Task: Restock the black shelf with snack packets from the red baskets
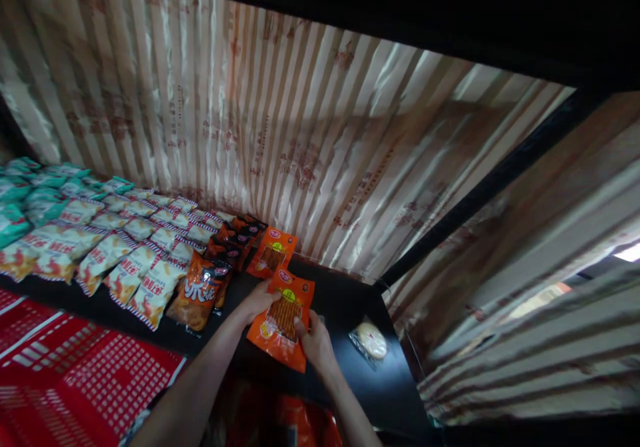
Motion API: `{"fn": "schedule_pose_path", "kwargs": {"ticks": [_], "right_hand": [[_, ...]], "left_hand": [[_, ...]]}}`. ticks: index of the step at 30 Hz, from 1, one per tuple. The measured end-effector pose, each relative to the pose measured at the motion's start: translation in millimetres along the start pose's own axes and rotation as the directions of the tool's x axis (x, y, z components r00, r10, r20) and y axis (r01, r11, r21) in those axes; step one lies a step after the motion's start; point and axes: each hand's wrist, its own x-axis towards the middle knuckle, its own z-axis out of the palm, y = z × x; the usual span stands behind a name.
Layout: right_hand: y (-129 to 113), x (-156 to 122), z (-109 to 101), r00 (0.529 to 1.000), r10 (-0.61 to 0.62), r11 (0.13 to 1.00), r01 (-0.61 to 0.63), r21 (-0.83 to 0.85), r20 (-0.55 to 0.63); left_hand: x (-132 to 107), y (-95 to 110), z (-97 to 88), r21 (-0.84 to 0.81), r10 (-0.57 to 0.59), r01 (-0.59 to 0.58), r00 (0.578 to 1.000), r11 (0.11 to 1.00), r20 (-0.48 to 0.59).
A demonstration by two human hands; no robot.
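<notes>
Between my two hands is an orange snack packet (284, 320) with a clear window showing brown sticks inside. My left hand (259, 300) grips its left edge, the thumb lying on the front. On the right edge, my right hand (316, 344) pinches the packet, thumb on the front too. Just behind it, a second orange packet (271, 254) of the same look lies on the black shelf (345, 287). To the left of my left hand stands a brown and orange snack bag (197, 294), with more dark bags (240, 237) behind it.
Rows of white snack bags (135, 270) and green bags (45, 197) fill the left of the shelf. A round, pale item in clear wrap (371, 340) lies at right. Red plastic baskets (95, 374) stand in front. Pleated curtain (300, 120) and a dark post (480, 200) border the back.
</notes>
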Motion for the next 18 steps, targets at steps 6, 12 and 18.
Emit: {"fn": "schedule_pose_path", "kwargs": {"ticks": [6,12,18], "right_hand": [[-10.5,35.9,8.0,0.986,0.148,0.976,-0.133,-0.175,0.078],[-18.8,65.7,19.3,0.987,0.136,0.973,-0.118,-0.201,0.082],[-14.5,87.2,32.0,0.992,0.118,0.978,-0.11,-0.18,0.039]], "left_hand": [[13.2,4.3,-13.3,-0.135,-0.057,0.023,0.966,0.991,-0.251],[19.3,-0.1,-26.1,-0.024,0.0,-0.01,0.915,1.0,-0.404],[25.4,-1.9,-29.7,0.116,0.052,0.001,0.891,0.993,-0.452]]}}
